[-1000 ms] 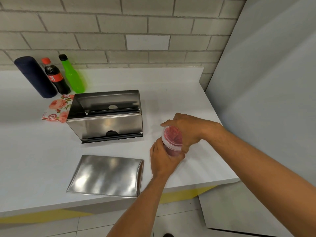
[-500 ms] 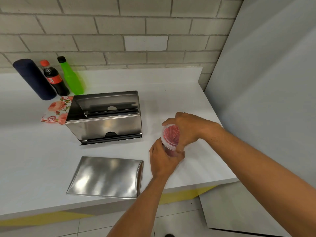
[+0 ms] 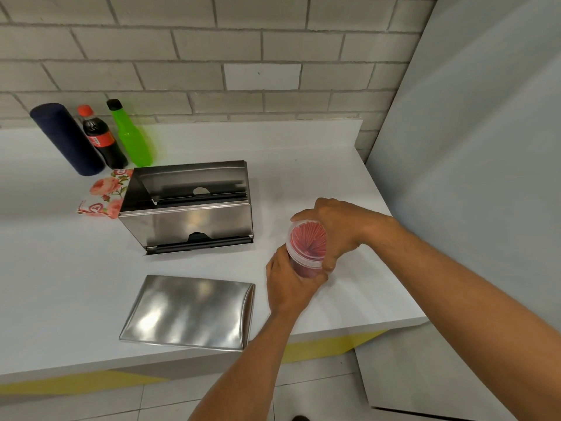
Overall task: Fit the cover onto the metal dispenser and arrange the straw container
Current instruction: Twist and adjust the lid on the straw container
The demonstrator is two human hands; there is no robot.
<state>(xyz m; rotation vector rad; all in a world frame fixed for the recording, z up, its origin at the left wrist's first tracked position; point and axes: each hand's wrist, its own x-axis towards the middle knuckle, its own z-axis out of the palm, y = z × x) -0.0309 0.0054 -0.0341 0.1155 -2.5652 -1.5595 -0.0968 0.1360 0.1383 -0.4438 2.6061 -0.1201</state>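
Note:
A clear straw container full of red straws is held over the white counter, right of centre. My left hand wraps its lower body from the near side. My right hand grips its rim and lid from the far right. The open metal dispenser stands to the left of the container, its top uncovered. Its shiny metal cover lies flat near the counter's front edge, left of my left hand.
A dark blue cylinder, a cola bottle and a green bottle stand at the back left by the brick wall. A floral packet lies behind the dispenser. A grey panel bounds the counter on the right.
Both hands keep hold of the straw container; my right hand has shifted slightly around its rim. Dispenser and cover have not moved.

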